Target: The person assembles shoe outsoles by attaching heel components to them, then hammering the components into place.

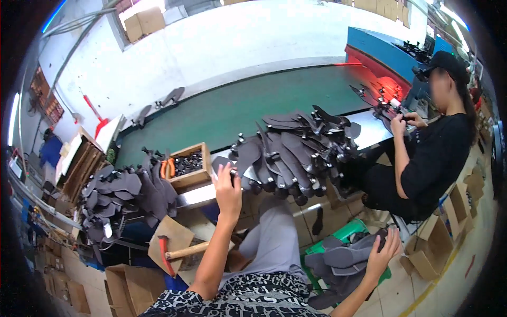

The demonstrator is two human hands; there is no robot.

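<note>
My left hand [228, 196] is raised at the bench's front edge, its fingers closed around a dark grey sole-shaped piece [220, 162]; a small shiny part shows by the fingertips. To its right lies a large heap of similar grey shoe soles [288, 153] with glossy black heel ends. Low on the right, my right hand [384, 254] reaches over a green crate [346, 231] holding more grey soles [346, 257]. Thumb and fingers curve around a dark end of one sole there; the grip is partly hidden.
A wooden box [205, 158] of small black parts holds orange-handled pliers [167, 168]. More soles [113, 193] are piled at left. A hammer [182, 250] lies on cardboard by my left forearm. Behind the bench runs a green conveyor belt [222, 112]. A co-worker [438, 142] sits at right, near cardboard boxes [430, 240].
</note>
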